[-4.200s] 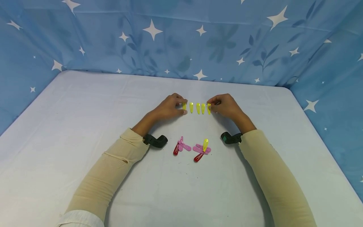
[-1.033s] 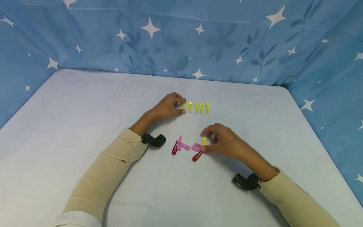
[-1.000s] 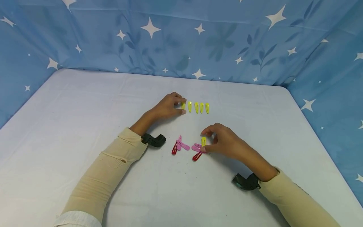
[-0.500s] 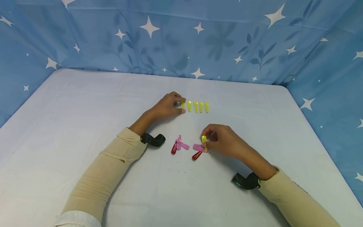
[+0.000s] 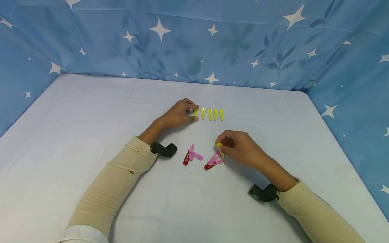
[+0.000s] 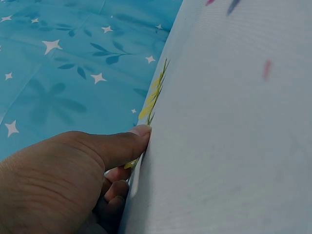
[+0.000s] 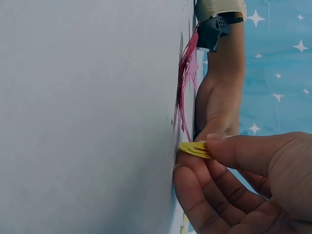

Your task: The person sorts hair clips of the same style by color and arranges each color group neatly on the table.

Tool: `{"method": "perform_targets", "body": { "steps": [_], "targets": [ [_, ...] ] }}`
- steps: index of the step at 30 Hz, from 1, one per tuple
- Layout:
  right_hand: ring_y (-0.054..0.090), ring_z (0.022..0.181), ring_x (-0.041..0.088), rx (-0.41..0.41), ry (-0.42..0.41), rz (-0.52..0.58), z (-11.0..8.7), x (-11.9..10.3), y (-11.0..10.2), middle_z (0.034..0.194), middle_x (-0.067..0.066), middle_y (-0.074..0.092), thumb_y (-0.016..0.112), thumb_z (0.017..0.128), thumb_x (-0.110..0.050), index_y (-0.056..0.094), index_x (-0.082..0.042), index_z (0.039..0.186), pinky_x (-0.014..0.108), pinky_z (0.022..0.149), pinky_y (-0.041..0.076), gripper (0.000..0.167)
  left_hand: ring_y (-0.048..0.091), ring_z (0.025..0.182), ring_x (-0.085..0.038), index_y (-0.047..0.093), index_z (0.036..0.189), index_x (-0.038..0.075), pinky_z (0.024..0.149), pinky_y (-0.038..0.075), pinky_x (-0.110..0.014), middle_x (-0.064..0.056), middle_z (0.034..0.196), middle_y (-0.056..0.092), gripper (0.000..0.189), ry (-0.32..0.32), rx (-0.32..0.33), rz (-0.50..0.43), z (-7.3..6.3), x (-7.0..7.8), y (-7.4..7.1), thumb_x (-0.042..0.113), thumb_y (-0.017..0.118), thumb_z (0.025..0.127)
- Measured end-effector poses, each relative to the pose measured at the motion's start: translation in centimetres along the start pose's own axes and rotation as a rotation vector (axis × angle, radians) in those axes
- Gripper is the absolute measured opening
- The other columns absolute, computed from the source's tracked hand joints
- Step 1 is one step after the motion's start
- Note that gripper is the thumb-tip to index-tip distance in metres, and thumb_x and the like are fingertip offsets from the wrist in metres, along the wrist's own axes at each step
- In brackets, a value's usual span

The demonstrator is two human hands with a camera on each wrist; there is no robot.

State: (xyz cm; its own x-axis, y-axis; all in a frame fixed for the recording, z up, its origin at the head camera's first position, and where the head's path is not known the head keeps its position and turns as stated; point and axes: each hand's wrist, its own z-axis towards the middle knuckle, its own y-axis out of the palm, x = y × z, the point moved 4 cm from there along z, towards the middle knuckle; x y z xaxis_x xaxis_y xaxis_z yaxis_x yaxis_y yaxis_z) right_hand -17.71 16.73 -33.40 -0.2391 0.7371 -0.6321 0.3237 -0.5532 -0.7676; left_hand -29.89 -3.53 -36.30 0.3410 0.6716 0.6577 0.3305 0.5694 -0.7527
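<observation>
With my left hand (image 5: 178,114) I pinch the leftmost clip (image 5: 195,113) of the yellow row (image 5: 210,114). On my side of that row, my right hand (image 5: 241,145) grips another yellow clip (image 7: 196,149) by thumb and fingers, just beside pink clips (image 5: 214,158) and a red clip (image 5: 208,167); a second pink-and-red cluster (image 5: 196,155) also lies nearer me than the row.

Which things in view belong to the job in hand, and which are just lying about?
Part of the job, it seems:
yellow clip, pinched in the right hand
row of yellow clips, left hand at its left end

Probably just lying about for now:
pink clips
red clips
</observation>
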Motion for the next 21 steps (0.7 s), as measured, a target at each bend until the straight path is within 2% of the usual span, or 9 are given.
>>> {"method": "perform_targets", "body": {
  "steps": [8, 15, 21],
  "targets": [
    [0.064, 0.081, 0.018, 0.015, 0.001, 0.078, 0.4, 0.5, -0.5, 0.089, 0.005, 0.066, 0.072, 0.089, -0.007, 0.069, -0.009, 0.103, 0.028, 0.071, 0.056, 0.015, 0.05, 0.124, -0.025, 0.054, 0.143, 0.012, 0.106, 0.043, -0.039, -0.014, 0.143, 0.047, 0.054, -0.001, -0.005, 0.001, -0.1, 0.0, -0.1, 0.024, 0.069, 0.093],
    [0.062, 0.08, 0.019, 0.073, 0.01, 0.051, 0.7, 1.0, -1.4, 0.089, 0.006, 0.067, 0.07, 0.089, -0.004, 0.069, -0.007, 0.101, 0.028, 0.073, 0.053, 0.013, 0.049, 0.125, -0.025, 0.053, 0.143, 0.012, 0.106, 0.043, -0.039, -0.014, 0.143, 0.047, 0.054, 0.001, -0.009, 0.003, 0.0, 0.0, 0.0, 0.024, 0.068, 0.093],
    [0.062, 0.082, 0.021, 0.113, -0.005, 0.053, 1.2, 1.5, -2.2, 0.09, 0.009, 0.067, 0.069, 0.09, -0.004, 0.069, -0.006, 0.101, 0.025, 0.069, 0.051, 0.011, 0.048, 0.126, -0.024, 0.053, 0.143, 0.013, 0.107, 0.043, -0.039, -0.013, 0.143, 0.046, 0.054, -0.01, -0.005, 0.013, 0.0, 0.1, 0.0, 0.025, 0.068, 0.093]
  ]
}}
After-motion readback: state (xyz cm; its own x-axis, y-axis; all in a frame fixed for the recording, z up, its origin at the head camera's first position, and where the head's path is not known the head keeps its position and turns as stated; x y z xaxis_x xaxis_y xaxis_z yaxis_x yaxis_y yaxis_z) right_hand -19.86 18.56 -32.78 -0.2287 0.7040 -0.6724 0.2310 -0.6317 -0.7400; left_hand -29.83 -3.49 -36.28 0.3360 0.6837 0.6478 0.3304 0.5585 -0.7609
